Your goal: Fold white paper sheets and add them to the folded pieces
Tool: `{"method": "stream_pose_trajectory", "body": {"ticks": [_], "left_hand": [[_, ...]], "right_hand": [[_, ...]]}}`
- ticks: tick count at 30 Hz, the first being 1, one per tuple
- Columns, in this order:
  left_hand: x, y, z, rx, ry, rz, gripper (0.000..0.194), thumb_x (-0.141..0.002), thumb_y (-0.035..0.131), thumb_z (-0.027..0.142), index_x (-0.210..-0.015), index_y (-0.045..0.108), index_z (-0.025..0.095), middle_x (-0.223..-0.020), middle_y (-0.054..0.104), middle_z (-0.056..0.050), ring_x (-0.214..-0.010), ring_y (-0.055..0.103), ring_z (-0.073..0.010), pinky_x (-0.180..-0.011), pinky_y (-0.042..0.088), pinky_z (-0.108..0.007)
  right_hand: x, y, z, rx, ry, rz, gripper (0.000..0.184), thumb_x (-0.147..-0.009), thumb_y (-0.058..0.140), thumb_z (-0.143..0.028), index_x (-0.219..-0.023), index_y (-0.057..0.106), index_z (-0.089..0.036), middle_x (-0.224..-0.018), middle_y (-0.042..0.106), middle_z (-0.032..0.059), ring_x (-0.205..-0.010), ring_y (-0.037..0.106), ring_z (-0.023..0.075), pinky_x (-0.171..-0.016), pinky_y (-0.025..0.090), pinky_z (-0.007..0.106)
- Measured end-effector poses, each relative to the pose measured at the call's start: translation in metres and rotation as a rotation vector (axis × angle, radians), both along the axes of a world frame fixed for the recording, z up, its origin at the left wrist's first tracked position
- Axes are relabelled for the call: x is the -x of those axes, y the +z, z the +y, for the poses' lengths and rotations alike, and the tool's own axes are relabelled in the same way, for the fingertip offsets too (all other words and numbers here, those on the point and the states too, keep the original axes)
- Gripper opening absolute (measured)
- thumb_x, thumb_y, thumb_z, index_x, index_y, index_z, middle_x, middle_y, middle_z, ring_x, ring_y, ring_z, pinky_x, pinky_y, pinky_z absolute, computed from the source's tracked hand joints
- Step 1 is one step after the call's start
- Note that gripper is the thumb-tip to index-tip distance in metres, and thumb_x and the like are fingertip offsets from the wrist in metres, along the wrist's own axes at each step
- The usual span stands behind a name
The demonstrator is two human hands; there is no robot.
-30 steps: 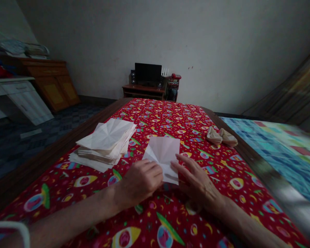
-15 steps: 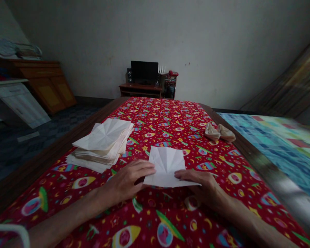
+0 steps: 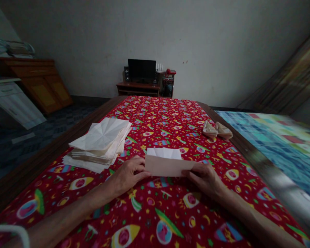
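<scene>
A creased sheet of paper (image 3: pixel 164 166) is in front of me, its near part folded up and over so a plain band faces me. Behind that band the white far part shows faint creases. My left hand (image 3: pixel 130 174) pinches the paper's left end between thumb and fingers. At the right end, my right hand (image 3: pixel 205 177) grips the edge the same way, thumb on the near side. To the left lies a stack of creased paper sheets (image 3: pixel 100 137), the top one marked with creases spreading from its middle.
Two folded paper pieces (image 3: pixel 217 131) stand near the table's right edge. A red patterned cloth (image 3: pixel 167 117) covers the table, with dark wood showing along both sides. Beyond are a monitor (image 3: pixel 141 70) on a stand, a bed (image 3: pixel 268 137) at right and cabinets (image 3: pixel 41 86) at left.
The paper lay nearly flat with both hands resting on it. Now its near edge is lifted and folded away from me, and both hands pinch its ends.
</scene>
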State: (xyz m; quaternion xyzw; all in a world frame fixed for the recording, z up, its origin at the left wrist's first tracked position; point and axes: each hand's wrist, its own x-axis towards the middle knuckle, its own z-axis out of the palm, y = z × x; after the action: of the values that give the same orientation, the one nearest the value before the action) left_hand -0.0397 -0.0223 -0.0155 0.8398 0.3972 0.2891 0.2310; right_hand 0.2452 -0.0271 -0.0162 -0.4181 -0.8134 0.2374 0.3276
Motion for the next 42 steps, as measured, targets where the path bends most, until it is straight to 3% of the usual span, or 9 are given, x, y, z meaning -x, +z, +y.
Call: {"method": "stream_pose_trajectory", "body": {"ticks": [5, 10, 14, 20, 26, 32, 42], "left_hand": [[-0.001, -0.002, 0.001, 0.026, 0.077, 0.065, 0.024, -0.083, 0.060, 0.020, -0.061, 0.067, 0.017, -0.080, 0.063, -0.002, -0.080, 0.056, -0.0150, -0.072, 0.042, -0.024], [0.004, 0.000, -0.001, 0.060, 0.010, 0.037, 0.013, -0.079, 0.064, 0.020, -0.068, 0.071, 0.020, -0.091, 0.064, -0.002, -0.088, 0.057, -0.0159, -0.076, 0.043, -0.025], [0.006, 0.002, -0.004, 0.069, -0.022, 0.021, 0.008, -0.077, 0.066, 0.017, -0.074, 0.072, 0.021, -0.093, 0.064, -0.001, -0.089, 0.057, -0.0153, -0.079, 0.042, -0.024], [0.000, -0.003, -0.001, 0.003, 0.082, 0.046, 0.026, -0.086, 0.054, 0.023, -0.063, 0.064, 0.015, -0.075, 0.059, -0.003, -0.078, 0.055, -0.0153, -0.071, 0.041, -0.026], [-0.007, -0.005, -0.001, -0.080, 0.178, 0.098, 0.031, -0.085, 0.052, 0.024, -0.056, 0.054, 0.016, -0.069, 0.053, -0.002, -0.073, 0.051, -0.0150, -0.067, 0.038, -0.026], [-0.009, -0.006, 0.001, -0.116, 0.208, 0.126, 0.032, -0.087, 0.050, 0.026, -0.057, 0.055, 0.017, -0.073, 0.054, -0.002, -0.074, 0.051, -0.0149, -0.070, 0.039, -0.027], [-0.014, -0.001, 0.002, -0.111, 0.246, 0.248, 0.033, -0.091, 0.046, 0.028, -0.061, 0.058, 0.017, -0.075, 0.055, -0.002, -0.073, 0.052, -0.0146, -0.066, 0.037, -0.027]], "right_hand": [[0.005, 0.000, 0.000, 0.111, -0.093, 0.002, 0.026, -0.087, 0.050, -0.029, -0.073, 0.067, -0.015, -0.062, 0.063, -0.0001, -0.055, 0.054, 0.0115, -0.049, 0.039, 0.020], [0.002, 0.005, -0.001, 0.100, 0.062, 0.026, 0.016, -0.086, 0.052, -0.023, -0.089, 0.067, -0.018, -0.085, 0.068, 0.0029, -0.075, 0.061, 0.0143, -0.066, 0.046, 0.022], [-0.001, 0.009, -0.002, 0.076, 0.142, -0.003, 0.017, -0.087, 0.051, -0.023, -0.085, 0.067, -0.018, -0.086, 0.066, 0.0047, -0.077, 0.061, 0.0147, -0.068, 0.046, 0.023], [0.004, 0.005, -0.001, -0.009, -0.005, -0.142, 0.027, -0.090, 0.047, -0.030, -0.071, 0.062, -0.018, -0.074, 0.064, 0.0033, -0.068, 0.057, 0.0137, -0.062, 0.041, 0.023], [0.009, -0.003, 0.002, -0.055, -0.230, -0.268, 0.040, -0.089, 0.047, -0.040, -0.055, 0.048, -0.017, -0.050, 0.048, -0.0028, -0.046, 0.039, 0.0083, -0.048, 0.025, 0.023], [0.015, 0.002, 0.002, -0.010, -0.274, -0.362, 0.038, -0.089, 0.047, -0.041, -0.059, 0.050, -0.018, -0.051, 0.048, -0.0030, -0.047, 0.041, 0.0087, -0.051, 0.025, 0.024], [0.019, 0.002, 0.002, -0.065, -0.326, -0.538, 0.038, -0.090, 0.042, -0.039, -0.061, 0.052, -0.018, -0.052, 0.050, -0.0008, -0.047, 0.042, 0.0100, -0.050, 0.021, 0.025]]}}
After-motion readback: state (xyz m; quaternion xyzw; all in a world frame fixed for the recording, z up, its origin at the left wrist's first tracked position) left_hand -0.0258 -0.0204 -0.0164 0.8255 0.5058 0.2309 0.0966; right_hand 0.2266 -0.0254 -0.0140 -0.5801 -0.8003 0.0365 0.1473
